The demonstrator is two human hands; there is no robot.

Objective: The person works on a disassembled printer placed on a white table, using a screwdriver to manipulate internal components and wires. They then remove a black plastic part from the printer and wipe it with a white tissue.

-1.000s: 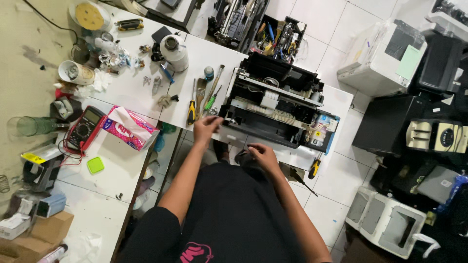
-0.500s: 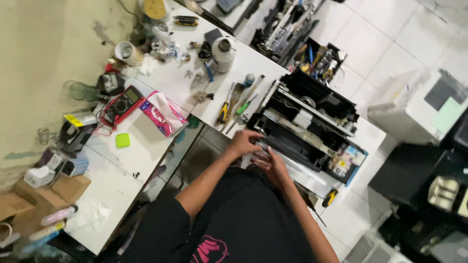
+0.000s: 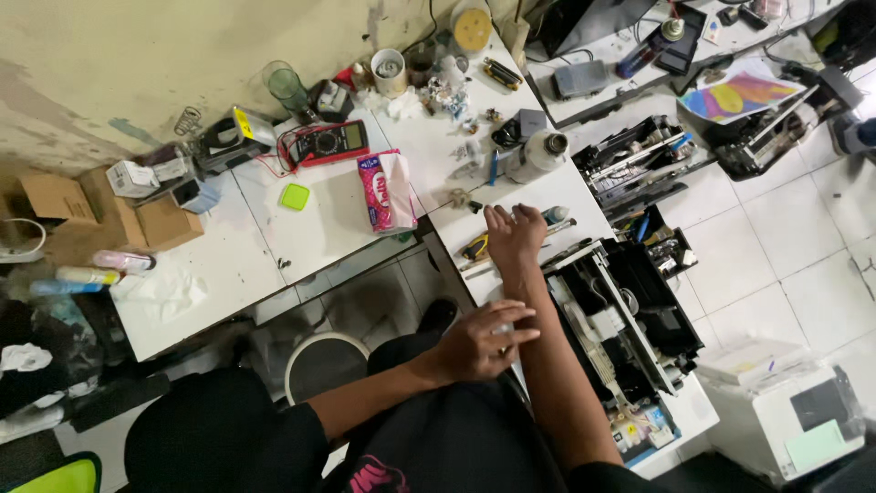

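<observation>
At the near edge of the white tabletop, I see my right hand stretched out, palm down, fingers apart and gripping nothing. It rests among the loose hand tools, with its fingertips close to a small metal part. Just left of it lie yellow-handled pliers, touching or nearly touching the hand's edge. A blue-tipped tool lies just to its right.

My left hand is drawn back near my body, fingers loosely extended and laid across the right forearm. A small pale spot shows between the fingers, and I cannot tell whether the hand pinches something or only touches the arm.

To the right of the forearm sits an opened black printer, cover off, with its insides showing. Past the right hand stands a white bottle.

Farther left on the tabletop lie a pink tissue pack, a red multimeter with its leads, and a small green square. A clear drinking glass stands by the wall. A cardboard box sits at the far left end.

Under the tabletop is a round stool, and a white printer stands on the tiled floor at lower right.
</observation>
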